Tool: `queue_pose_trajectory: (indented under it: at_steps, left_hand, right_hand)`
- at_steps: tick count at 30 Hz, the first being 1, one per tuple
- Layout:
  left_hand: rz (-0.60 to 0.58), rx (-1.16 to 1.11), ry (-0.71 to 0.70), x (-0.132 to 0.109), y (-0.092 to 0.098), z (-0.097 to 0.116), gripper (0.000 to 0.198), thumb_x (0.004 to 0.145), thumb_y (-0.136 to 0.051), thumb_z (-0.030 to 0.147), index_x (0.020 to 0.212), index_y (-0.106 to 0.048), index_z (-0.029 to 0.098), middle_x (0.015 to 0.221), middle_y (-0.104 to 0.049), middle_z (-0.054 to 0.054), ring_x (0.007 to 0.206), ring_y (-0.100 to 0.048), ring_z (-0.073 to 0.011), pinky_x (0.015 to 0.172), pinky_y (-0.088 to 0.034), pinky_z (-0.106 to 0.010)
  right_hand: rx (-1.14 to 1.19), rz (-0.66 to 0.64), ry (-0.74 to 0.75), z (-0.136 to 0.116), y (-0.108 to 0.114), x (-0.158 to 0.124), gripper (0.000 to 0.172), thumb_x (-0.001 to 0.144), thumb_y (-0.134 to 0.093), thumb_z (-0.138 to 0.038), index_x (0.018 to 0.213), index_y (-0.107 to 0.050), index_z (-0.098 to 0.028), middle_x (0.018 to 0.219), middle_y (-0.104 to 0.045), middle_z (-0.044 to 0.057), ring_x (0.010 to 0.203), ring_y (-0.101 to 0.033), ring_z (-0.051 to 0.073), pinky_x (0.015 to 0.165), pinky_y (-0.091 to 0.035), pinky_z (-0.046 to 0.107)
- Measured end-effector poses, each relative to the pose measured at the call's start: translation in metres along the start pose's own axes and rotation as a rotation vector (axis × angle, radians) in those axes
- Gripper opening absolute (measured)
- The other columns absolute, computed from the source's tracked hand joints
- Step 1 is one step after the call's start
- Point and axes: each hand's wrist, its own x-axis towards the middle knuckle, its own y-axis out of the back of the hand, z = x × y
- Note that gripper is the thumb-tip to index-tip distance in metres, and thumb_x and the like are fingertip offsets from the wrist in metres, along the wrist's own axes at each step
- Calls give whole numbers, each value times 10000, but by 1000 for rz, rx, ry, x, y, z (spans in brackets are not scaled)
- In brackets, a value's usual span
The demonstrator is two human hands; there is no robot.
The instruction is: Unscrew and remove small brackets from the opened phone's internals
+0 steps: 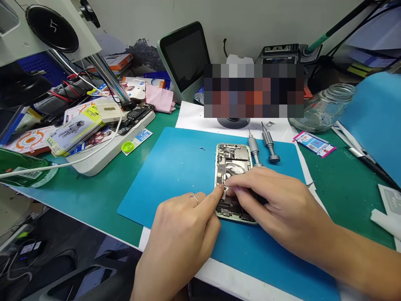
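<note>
An opened smartphone, its inner parts bare and its frame pale green, lies on the blue mat. My left hand, wearing a ring, is at the phone's lower left side with fingers curled. Its index fingertip presses on the parts inside, steadying the phone. My right hand comes over the right edge, thumb and index finger pinched close together above the middle of the phone. Whatever is between those fingertips is too small or hidden to make out. A screwdriver and a second screwdriver lie just beyond my right hand.
Tiny screws dot the mat left of the phone. A glass jar stands at the back right, near tweezers. Boxes and a microscope stand crowd the left. Behind is a screen device.
</note>
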Motion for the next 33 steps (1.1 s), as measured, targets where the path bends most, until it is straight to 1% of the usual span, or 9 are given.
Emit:
queue_pose_trajectory:
  at_steps: [6, 13, 20, 26, 33]
  left_hand:
    - [26, 8, -14, 0, -2, -1, 408, 994, -457, 116, 1335, -645, 238, 745, -627, 45, 633, -591, -163, 572, -364, -322]
    - [44, -17, -21, 0, -3, -2, 404, 1002, -444, 110, 1330, -659, 209, 703, -575, 50, 586, -520, -140, 554, -323, -319]
    - [64, -42, -88, -5, -2, -2, 366, 984, -474, 90, 1251, -697, 204, 721, -580, 37, 626, -545, -152, 568, -356, -321]
    - [91, -17, -99, -4, -3, -2, 342, 972, -474, 88, 1174, -728, 194, 691, -567, 36, 599, -529, -158, 540, -338, -340]
    - [103, -17, -113, -4, -2, -2, 356, 972, -475, 82, 1209, -717, 192, 695, -552, 37, 610, -518, -158, 549, -346, -339]
  right_hand:
    - [8, 7, 6, 1, 0, 0, 180, 979, -577, -80, 1031, -724, -170, 876, -771, 34, 797, -702, 177, 747, -543, 330]
    - [15, 10, 12, 0, -1, 0, 176, 975, -580, -81, 1040, -718, -168, 884, -770, 35, 804, -701, 175, 749, -554, 330]
    - [5, 23, 17, -1, -4, -1, 167, 973, -591, -85, 1030, -722, -171, 890, -777, 45, 808, -710, 182, 758, -560, 333]
    - [-8, 21, 6, 0, -3, -1, 167, 979, -586, -98, 1019, -722, -186, 882, -778, 37, 797, -713, 178, 753, -555, 326]
    - [-20, 8, -9, -1, -1, 0, 175, 981, -574, -102, 1011, -720, -194, 875, -780, 32, 790, -722, 178, 751, -557, 325]
